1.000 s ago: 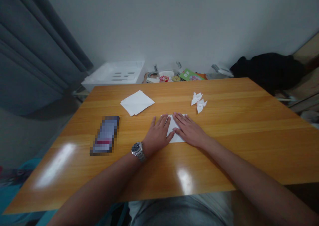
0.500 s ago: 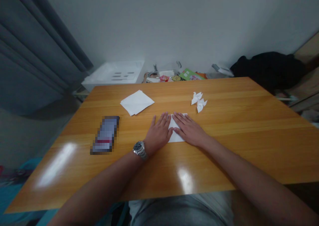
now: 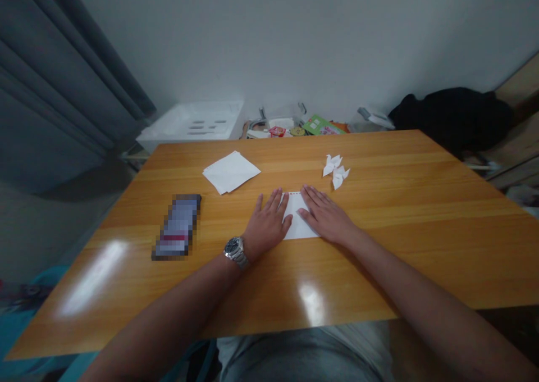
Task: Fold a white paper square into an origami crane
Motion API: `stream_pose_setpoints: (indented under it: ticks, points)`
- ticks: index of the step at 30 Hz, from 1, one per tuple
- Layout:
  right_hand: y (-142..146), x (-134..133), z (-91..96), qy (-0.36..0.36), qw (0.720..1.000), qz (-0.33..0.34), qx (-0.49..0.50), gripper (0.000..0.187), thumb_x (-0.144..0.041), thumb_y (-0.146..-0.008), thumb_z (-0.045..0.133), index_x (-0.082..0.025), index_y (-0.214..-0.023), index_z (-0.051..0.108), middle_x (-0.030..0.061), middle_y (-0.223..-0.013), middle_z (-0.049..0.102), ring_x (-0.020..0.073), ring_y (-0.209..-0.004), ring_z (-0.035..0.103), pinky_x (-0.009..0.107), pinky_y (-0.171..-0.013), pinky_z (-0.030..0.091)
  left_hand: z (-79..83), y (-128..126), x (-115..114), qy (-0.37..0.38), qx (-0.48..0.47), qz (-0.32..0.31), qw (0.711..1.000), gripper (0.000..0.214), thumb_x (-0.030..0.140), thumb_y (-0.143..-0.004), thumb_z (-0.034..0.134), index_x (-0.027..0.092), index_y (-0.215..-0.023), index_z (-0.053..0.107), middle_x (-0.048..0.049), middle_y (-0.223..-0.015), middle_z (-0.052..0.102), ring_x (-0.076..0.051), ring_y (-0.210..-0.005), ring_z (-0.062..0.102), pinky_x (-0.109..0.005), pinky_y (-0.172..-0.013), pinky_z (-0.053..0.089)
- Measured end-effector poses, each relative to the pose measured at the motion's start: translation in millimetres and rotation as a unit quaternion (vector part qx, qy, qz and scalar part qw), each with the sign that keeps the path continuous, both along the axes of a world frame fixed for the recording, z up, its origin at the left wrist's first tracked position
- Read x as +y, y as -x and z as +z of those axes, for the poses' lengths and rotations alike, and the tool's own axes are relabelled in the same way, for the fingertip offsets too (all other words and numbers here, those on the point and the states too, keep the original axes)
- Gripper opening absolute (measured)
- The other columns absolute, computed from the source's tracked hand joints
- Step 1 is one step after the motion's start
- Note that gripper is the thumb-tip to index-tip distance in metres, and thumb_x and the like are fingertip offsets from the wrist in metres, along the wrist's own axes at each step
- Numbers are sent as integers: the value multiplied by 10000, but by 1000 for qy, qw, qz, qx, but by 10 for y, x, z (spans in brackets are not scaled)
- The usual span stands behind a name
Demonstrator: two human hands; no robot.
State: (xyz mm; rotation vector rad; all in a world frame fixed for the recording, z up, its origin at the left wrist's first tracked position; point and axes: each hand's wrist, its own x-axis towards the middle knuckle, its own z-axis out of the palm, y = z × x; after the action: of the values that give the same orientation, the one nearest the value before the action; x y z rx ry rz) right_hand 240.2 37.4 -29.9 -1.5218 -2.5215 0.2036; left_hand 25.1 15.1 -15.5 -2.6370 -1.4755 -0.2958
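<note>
"Where was the folded sheet of white paper placed?"

"It was laid flat on the wooden table, between the two hands."

"And how were the fingers held?"

"They were kept spread and flat, with the palms turned down; nothing was clenched or grasped. The fingers of the right hand were rested on the right side of the sheet, and the thumb of the left hand was placed at its left edge."

"What else was set out around them?"

"A stack of white paper squares was seen beyond the hands, to the left, and white origami figures to the right. A pixelated phone was laid left of the left hand, and a steel wristwatch was worn on that wrist."
</note>
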Motion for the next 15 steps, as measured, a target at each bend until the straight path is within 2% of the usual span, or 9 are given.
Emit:
stream_pose_setpoints:
  ticks: [6,15]
  points:
    - [-66,20,-31,-8,1000,-14,9,723,-545,-1037,206,-91,-1598,231,166,-1646,235,256,-1537,194,475,-1255,196,1,14,2,4,-14,-4,1000,580,383,-1048,303,87,-1546,335,-178,-1617,297,-281,-1523,252,-555,-1232,213]
    - [-48,8,-28,-18,1000,-13,9,731,-554,-1033,213,-87,-1594,245,170,-1643,247,263,-1534,209,468,-1254,196,-14,104,22,4,-8,25,1000,637,460,-1053,252,70,-1552,314,-196,-1614,285,-288,-1522,254,-599,-1225,180]
